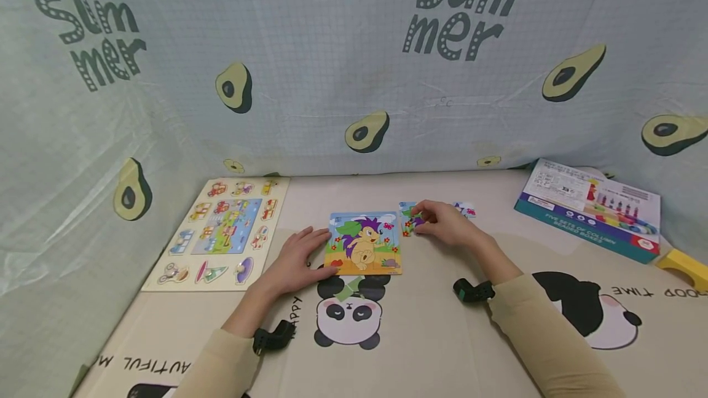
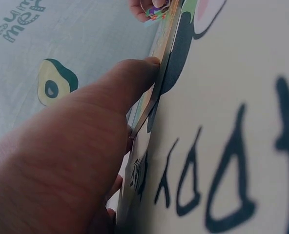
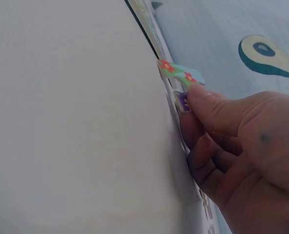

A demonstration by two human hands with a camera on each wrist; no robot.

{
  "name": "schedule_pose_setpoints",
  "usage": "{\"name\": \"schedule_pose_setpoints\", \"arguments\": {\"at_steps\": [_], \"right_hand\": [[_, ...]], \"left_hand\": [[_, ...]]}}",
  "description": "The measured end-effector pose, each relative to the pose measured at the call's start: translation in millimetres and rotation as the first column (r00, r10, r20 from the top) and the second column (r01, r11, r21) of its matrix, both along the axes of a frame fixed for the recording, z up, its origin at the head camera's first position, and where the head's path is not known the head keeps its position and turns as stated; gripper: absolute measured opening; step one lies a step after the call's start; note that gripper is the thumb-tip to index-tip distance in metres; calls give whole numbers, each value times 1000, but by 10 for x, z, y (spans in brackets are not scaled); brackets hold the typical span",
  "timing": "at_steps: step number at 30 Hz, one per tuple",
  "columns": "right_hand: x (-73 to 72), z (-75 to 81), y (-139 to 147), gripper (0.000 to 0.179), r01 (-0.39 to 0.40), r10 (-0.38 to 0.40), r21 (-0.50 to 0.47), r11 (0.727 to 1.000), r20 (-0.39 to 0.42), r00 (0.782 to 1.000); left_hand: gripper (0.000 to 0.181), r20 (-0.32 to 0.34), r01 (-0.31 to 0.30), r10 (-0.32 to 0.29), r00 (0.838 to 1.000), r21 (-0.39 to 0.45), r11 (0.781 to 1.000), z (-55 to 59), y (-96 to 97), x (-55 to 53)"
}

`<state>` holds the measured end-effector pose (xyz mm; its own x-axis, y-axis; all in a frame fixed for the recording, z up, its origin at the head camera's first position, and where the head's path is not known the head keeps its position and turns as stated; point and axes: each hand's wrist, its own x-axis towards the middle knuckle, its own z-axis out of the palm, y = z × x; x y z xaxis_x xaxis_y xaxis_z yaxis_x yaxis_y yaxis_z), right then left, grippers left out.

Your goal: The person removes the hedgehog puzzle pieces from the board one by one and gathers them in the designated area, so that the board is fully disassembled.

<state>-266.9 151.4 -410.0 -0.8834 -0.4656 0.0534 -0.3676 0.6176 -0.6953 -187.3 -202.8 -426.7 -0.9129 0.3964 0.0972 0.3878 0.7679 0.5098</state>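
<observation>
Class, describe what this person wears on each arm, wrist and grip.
The left sleeve and right sleeve are long and plain tan. The left grip and right grip are ungloved. A small, angular black left device and matching right device sit at the wrists. No cables show.

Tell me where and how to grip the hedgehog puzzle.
The hedgehog puzzle is probably best gripped by its left edge, coming from the left: it lies flat, looks thin in the left wrist view, and the left hand touches that side.
</observation>
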Motion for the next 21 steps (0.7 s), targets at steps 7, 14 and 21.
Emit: {"name": "schedule_pose_setpoints", "arguments": {"at_steps": [7, 14, 21], "right_hand": [[-13, -35, -7, 25, -12, 12, 32, 999, -3, 1000], [-17, -66, -4, 33, -6, 9, 50, 999, -47, 999], [-1, -61, 0, 37, 12, -9, 55, 998, -51, 999]], "left_hand": [[76, -2, 3, -3, 1000, -2, 1000, 12, 7, 7], [77, -3, 4, -4, 1000, -5, 1000, 16, 2, 11], [77, -2, 6, -6, 1000, -7, 1000, 17, 4, 11]]}}
